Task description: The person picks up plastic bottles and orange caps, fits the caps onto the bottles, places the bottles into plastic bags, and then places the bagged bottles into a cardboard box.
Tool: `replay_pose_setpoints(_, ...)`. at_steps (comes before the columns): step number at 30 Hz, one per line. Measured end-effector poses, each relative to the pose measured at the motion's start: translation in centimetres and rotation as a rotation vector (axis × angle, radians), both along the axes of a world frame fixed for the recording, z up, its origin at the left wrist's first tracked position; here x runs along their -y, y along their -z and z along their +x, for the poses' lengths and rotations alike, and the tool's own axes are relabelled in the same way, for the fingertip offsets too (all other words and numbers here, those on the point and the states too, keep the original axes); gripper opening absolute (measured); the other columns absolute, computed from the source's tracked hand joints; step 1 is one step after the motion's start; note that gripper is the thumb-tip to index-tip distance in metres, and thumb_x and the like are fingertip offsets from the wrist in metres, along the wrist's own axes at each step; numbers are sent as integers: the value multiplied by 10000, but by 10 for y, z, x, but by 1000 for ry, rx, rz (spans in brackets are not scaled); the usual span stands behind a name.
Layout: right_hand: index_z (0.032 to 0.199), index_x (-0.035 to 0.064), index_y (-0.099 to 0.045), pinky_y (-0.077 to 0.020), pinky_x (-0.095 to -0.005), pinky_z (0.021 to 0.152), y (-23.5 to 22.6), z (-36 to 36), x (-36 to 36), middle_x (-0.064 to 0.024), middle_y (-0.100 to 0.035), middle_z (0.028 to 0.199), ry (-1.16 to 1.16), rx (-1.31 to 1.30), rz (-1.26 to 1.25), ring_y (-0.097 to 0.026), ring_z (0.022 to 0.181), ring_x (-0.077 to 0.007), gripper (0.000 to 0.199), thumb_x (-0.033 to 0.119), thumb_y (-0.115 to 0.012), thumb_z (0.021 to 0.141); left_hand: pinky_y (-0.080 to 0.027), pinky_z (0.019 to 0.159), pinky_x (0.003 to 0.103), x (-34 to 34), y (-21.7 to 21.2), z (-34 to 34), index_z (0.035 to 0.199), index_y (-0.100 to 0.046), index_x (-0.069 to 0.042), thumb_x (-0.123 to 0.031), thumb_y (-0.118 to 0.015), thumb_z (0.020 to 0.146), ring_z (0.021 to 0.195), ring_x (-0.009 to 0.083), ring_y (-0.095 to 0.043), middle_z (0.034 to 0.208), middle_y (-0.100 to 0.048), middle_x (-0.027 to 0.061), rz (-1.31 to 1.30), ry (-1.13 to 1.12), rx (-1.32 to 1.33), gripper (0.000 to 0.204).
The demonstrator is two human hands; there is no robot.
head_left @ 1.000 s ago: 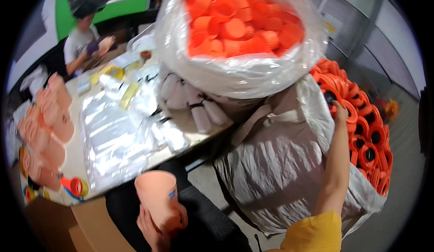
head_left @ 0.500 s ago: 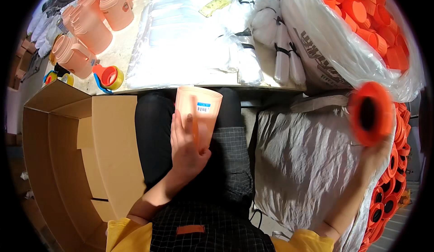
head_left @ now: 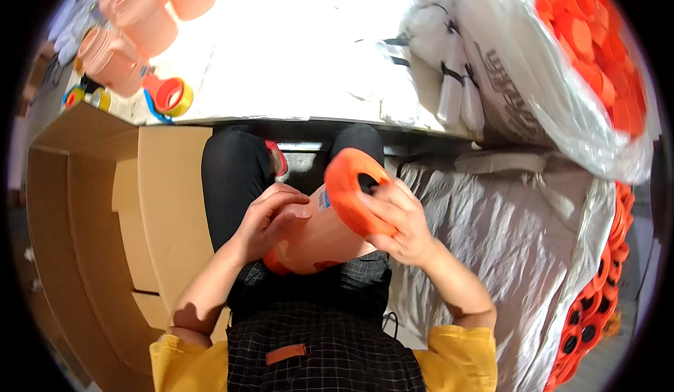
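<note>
Over my lap: left hand (head_left: 270,220) wraps the peach tub (head_left: 316,237), right hand (head_left: 397,220) presses the orange lid (head_left: 351,190) onto its mouth. Lid sits tilted; could cross-seat or slip. Beyond, finished tubs (head_left: 123,37) crowd the counter's (head_left: 295,76) left edge.

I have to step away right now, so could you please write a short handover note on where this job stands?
Left hand: holds the pale orange container over the lap.
Right hand: presses the orange lid onto the container's open end.
Done: lid is at the mouth; whether it is seated cannot be told.
Left: more containers stand on the table; loose lids fill the clear bag; an open cardboard box is at left.
</note>
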State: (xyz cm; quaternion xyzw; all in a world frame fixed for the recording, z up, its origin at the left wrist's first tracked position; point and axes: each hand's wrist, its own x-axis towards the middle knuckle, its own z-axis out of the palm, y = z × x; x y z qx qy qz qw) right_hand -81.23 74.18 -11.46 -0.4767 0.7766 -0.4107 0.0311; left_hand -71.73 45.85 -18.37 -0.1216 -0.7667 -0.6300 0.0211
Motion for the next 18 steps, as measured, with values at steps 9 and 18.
replay_pose_setpoints(9, 1342, 24, -651, -482, -403, 849, 12, 30, -13, -95, -564, 933, 176, 49, 29, -540, 842, -289, 627, 501, -666, 936, -497, 948, 342, -1, -1, 4, 1198, -667, 6, -229, -621, 1016, 1069, 247, -626, 1185, -612, 119, 106, 54, 142, 301)
replay_pose_setpoints(18, 1320, -2, -643, -486, -404, 839, 3, 42, -9, -123, -563, 930, 160, 64, 30, -550, 850, -303, 540, 419, -630, 982, -514, 975, 374, -10, 3, 24, 1296, -604, -33, -242, -659, 973, 1203, 316, -619, 1347, -579, 155, 40, 50, 225, 388)
